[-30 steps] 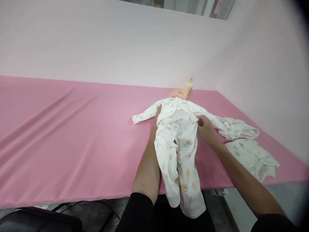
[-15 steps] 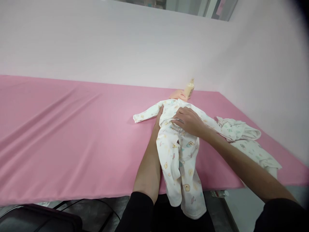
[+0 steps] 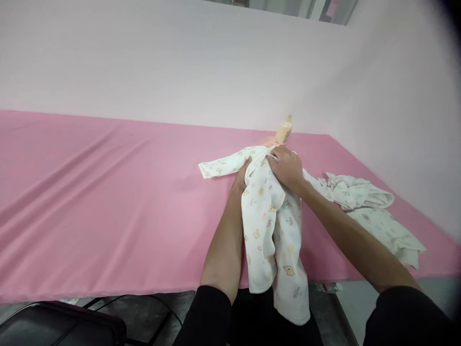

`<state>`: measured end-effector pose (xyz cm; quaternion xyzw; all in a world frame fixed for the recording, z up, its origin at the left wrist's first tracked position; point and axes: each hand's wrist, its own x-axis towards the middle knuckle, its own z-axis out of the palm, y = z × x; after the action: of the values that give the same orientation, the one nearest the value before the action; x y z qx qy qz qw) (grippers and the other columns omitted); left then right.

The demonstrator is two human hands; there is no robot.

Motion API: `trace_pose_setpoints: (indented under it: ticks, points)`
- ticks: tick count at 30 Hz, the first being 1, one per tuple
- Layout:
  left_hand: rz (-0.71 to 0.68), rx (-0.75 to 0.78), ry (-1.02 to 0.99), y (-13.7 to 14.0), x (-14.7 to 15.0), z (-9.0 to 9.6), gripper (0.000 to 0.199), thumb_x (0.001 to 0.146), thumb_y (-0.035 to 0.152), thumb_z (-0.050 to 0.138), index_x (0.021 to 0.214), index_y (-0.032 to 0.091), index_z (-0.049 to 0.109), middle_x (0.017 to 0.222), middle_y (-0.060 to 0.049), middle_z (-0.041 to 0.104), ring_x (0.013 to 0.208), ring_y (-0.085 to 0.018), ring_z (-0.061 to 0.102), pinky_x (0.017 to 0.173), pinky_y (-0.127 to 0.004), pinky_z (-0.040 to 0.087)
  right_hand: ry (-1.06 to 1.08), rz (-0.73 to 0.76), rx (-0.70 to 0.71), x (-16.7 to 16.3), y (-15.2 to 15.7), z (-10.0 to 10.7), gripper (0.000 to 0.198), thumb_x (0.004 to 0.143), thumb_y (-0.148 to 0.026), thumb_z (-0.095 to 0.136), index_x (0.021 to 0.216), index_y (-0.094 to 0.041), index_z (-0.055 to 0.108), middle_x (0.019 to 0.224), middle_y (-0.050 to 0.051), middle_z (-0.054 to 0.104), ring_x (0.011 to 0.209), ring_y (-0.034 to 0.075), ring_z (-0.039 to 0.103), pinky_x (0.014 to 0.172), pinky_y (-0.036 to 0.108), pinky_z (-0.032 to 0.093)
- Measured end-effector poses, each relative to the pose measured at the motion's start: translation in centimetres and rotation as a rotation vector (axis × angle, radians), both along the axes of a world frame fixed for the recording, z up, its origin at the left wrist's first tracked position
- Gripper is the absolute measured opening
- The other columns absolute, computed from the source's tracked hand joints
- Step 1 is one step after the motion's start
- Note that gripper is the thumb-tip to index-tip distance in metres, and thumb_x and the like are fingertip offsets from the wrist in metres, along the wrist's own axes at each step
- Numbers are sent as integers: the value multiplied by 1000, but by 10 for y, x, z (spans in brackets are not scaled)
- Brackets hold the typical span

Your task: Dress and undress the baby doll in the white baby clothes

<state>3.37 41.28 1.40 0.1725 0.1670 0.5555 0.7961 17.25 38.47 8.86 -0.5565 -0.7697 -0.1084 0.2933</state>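
White baby pants [image 3: 261, 230] with a small printed animal pattern hang from my right hand [image 3: 287, 167], their legs trailing over the table's front edge. My right fingers are closed on the cloth around the waist. A matching long-sleeved baby top [image 3: 225, 164] lies beyond, one sleeve stretched to the left and the other to the right. At the top's left side is my left hand [image 3: 244, 174], thumb showing and the other fingers hidden under the cloth. Just behind the collar sits a peach-coloured thing [image 3: 268, 141], mostly covered.
A pink cloth [image 3: 108, 216] covers the table, which meets white walls behind and at the right. By the back wall stands a cream pump bottle [image 3: 284, 130]. Crumpled white printed garments [image 3: 385, 226] lie at the right. A black chair [image 3: 61, 327] is at the lower left.
My right hand has moved up and slightly right, drawing the pants' waist up over the top. The trouser legs have shifted with it. My left hand stays beside the top.
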Motion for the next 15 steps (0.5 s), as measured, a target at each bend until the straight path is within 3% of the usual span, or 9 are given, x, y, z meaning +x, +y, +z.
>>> trace_pose_setpoints:
  ticks: [7, 15]
  points:
    - [-66, 73, 59, 2, -1, -4, 45, 99, 43, 54, 126, 9, 67, 100, -13, 77, 120, -31, 65, 113, -43, 43, 13, -35, 8, -3, 5, -1, 22, 95, -29, 45, 89, -21, 65, 100, 12, 69, 86, 28, 58, 74, 39, 39]
    - [-81, 39, 45, 8, 0, -9, 49, 96, 48, 56, 126, 12, 68, 104, -15, 77, 121, -33, 65, 111, -47, 45, 22, -27, 6, -2, 2, -4, 23, 95, -30, 45, 90, -22, 66, 102, 11, 69, 91, 29, 59, 78, 40, 40]
